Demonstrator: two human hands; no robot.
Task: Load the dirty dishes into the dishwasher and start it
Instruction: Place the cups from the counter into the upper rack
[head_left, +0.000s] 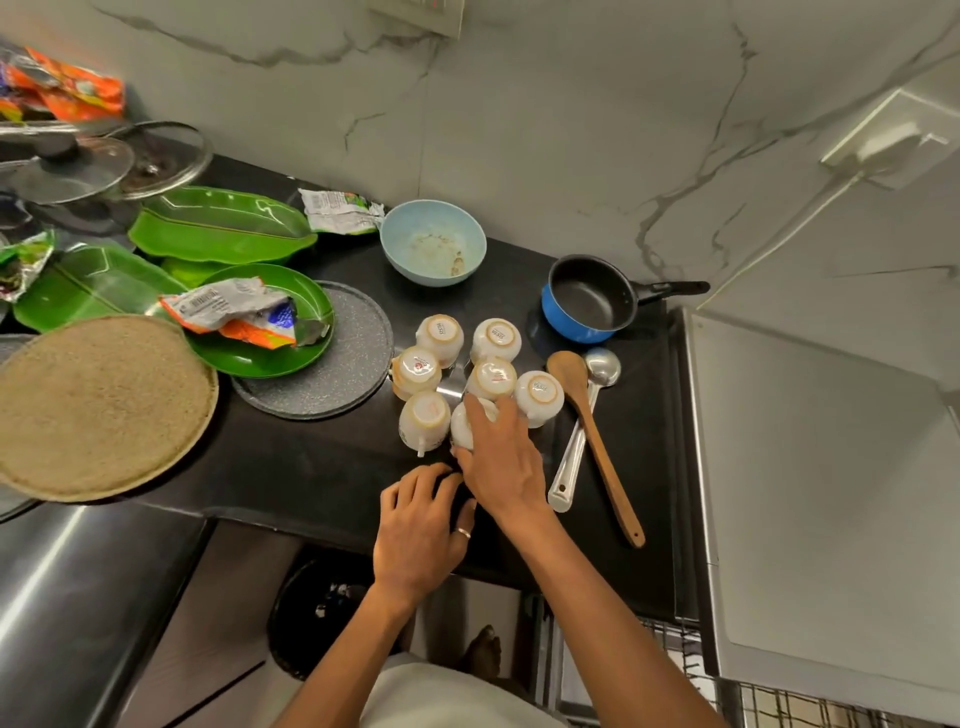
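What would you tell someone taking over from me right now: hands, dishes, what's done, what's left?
Left hand: rests curled at the counter edge; unclear whether it holds anything.
Right hand: grips the near cup.
Six other cups stand upside down beside it. The bowl, pan, wooden spoon, ladle and green plates are also on the counter.
Done: nothing visibly loaded; only a corner of the wire rack shows.
Left: load everything, then start the dishwasher.
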